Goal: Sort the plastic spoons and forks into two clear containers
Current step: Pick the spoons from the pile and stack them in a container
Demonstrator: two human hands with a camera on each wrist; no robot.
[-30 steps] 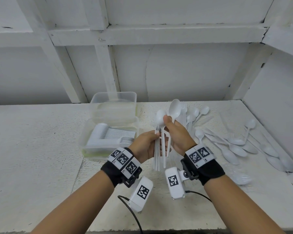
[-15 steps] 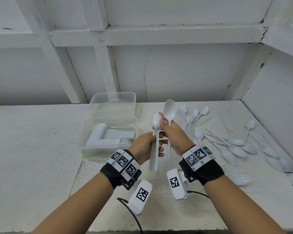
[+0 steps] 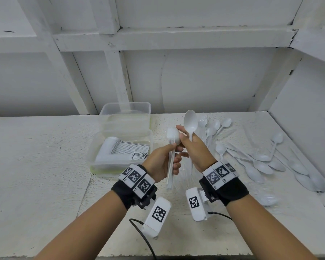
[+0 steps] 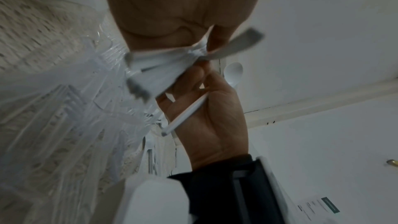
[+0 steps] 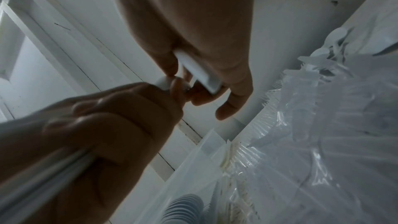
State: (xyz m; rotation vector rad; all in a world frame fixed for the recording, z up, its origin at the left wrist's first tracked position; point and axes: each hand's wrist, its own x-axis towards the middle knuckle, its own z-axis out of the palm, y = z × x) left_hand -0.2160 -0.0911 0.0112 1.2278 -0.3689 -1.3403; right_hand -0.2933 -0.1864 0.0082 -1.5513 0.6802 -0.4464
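Left hand [image 3: 160, 162] is gripping a bundle of white cutlery [image 3: 170, 166] upright, fingers curled round the handles, thumb pressing at the top; one spoon bowl and fork tines are showing above the fist. Right hand [image 3: 195, 151] is holding a single spoon [image 3: 190, 121] by its handle, bowl up and facing the camera, handle running down across the palm; its thumb and forefinger are also touching the top of the bundle. Both hands are hovering over the white table [image 3: 36, 166], just right of the near container [image 3: 120, 152], which is holding stacked spoons. The far container [image 3: 125, 117] is sitting touching behind it. Loose spoons [image 3: 261, 162] are lying to the right.

Against half a second ago: the single spoon is standing higher and clearer of the bundle.
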